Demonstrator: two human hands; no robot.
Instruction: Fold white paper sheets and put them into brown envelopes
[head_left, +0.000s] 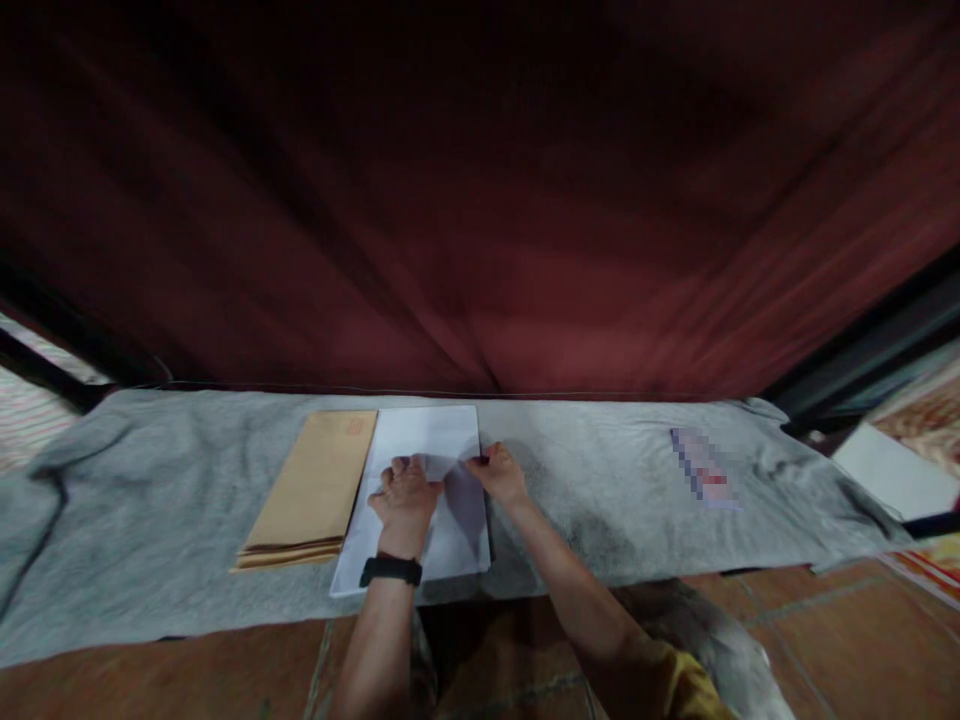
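White paper sheets [442,430] lie in a stack on the grey cloth. My left hand [406,497], with a black band at the wrist, rests flat on the top sheet, fingers spread. At the stack's right edge, my right hand [501,474] pinches the edge of the paper between thumb and fingers; how many sheets it grips cannot be made out. Left of the sheets and beside them lies a pile of brown envelopes [319,480], the top one bearing a small red printed mark.
The grey cloth [592,470] covers a long low surface. A blurred-out purplish item [705,470] lies on its right side. A dark red curtain [480,250] hangs behind. Brown tiles [240,670] form the floor in front. A white flat object [892,470] stands at far right.
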